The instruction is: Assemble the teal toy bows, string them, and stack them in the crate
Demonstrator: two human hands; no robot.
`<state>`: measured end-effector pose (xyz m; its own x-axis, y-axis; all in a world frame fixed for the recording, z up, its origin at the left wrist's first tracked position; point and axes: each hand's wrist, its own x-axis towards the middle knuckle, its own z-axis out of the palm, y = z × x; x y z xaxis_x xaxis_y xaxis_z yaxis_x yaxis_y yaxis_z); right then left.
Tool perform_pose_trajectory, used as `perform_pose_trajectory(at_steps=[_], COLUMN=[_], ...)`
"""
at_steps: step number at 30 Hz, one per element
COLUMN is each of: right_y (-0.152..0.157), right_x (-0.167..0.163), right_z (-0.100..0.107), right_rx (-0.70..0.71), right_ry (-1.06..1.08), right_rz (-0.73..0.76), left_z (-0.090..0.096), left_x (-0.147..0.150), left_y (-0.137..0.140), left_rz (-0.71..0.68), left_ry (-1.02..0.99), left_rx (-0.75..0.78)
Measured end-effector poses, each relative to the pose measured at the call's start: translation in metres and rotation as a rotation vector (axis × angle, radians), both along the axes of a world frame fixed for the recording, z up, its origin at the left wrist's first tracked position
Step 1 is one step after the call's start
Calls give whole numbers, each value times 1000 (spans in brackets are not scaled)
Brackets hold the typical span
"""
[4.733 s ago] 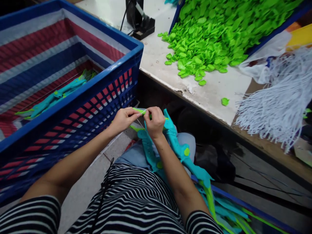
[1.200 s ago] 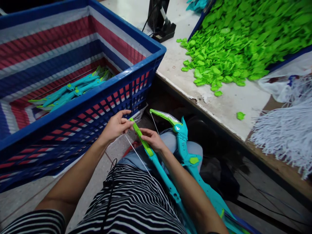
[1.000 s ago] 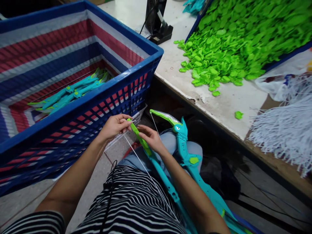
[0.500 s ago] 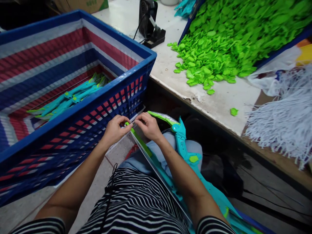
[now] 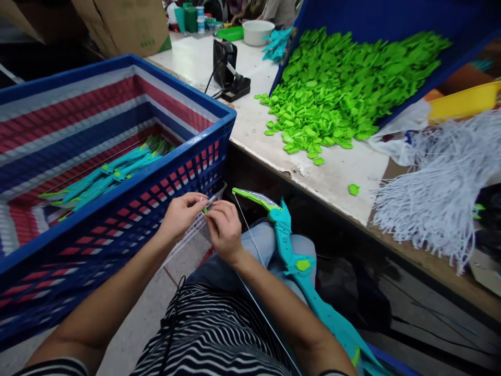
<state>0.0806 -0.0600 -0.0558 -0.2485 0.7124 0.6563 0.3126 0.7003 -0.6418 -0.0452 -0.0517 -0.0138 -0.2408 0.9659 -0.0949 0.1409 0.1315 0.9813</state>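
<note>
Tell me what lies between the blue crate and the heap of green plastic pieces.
Head view: bare white tabletop between blue crate and green plastic pieces; a black stand farther back.

A black-and-white striped short-sleeved top, pale blue denim trousers (a thin black cord hangs in front).

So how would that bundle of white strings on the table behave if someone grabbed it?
The white strings would probably go floppy and drape, since the strands already droop over the table edge. They look light for their bulk. Loose fanned ends suggest they may snag or tangle, and a few could slip out.
</note>
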Motion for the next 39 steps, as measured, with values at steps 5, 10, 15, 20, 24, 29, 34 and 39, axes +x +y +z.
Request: perform_pose_trajectory(at_steps=[5,10,15,20,24,29,34,39], right_y=[5,4,8,11,13,18,23,20], right_x=[-6,-8,-3,-5,-6,1,6,8], right_z=[-7,3,11,12,9,8,9,9], right_rx=[-78,-179,-194,-159,-147,-86,-59,-185], right_ry=[111,242,311,278,252,174,93,115], right_rz=[37,-4,-61,-2,75,93,127,164], left_z=[23,24,18,20,18,13,15,14], left_x=[-7,2,1,-2,6,8,-2,-7], left_y=[-15,-18,-17,-18,-17,-13,-12,-16], left_rz=[51,85,21,-52,22,84,-25,-110], left_ry=[220,-355,-451,-378,-382,-442,-503,-323], left_rx=[31,-151,-217,-248,-198,-211,-285,-269])
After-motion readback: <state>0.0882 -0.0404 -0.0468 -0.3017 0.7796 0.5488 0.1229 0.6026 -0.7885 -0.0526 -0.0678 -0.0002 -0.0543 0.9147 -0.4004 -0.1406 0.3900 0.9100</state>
